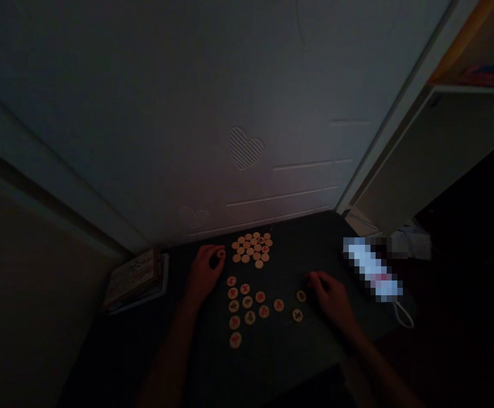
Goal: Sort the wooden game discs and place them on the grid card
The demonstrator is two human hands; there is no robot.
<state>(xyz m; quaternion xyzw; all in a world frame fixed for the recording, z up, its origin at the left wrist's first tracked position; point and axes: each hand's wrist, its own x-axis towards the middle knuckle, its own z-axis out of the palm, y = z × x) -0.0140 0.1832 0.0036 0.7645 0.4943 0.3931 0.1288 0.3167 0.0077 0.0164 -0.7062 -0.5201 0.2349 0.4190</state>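
A round wooden Chinese chess piece (221, 254) is pinched between the thumb and fingers of my left hand (204, 271), just left of the far cluster. That cluster of pale chess pieces (250, 251) lies mostly blank side up; a few show marks. Nearer to me, several face-up pieces (247, 302) with red or dark characters form rough columns. My right hand (330, 296) rests at the right with its fingers curled together; whether anything is in them is hidden. Close to its left lie two dark-marked pieces, one (301, 296) by the fingers and another (297, 315) slightly nearer me.
The dark table (212, 362) meets a pale panel (247, 187) with heart carvings. A stack of books (134, 279) stands at the left. To the right lies a blurred-out bright object (372, 269) with a white cord loop (405, 317). The scene is dim.
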